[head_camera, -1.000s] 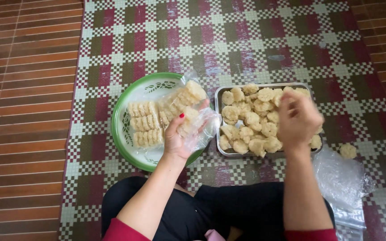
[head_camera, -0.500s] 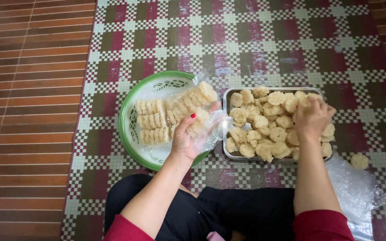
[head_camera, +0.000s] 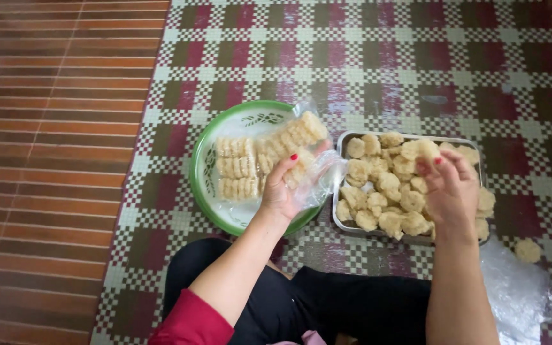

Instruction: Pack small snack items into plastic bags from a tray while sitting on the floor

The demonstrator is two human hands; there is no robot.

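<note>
Over tray (head_camera: 346,137) — rt hand (head_camera: 448,188) now gripping cookie (head_camera: 421,150), lifted.

One head camera looks steeply down from above the seated person — quite near the checkered mat (head_camera: 378,57), brown plank floor (head_camera: 46,128) at left.

you see a thin, clear, glossy plastic bag (head_camera: 314,176) crinkling in your left hand (head_camera: 282,191). the pale cookies (head_camera: 384,191) look dry, rough and crumbly, heaped in a dull grey metal tray (head_camera: 343,214). the green-rimmed plate (head_camera: 202,185) looks smooth and shiny. the checked mat (head_camera: 384,64) looks woven and matt; the floor (head_camera: 46,128) beside it looks like ribbed reddish-brown wood.
</note>
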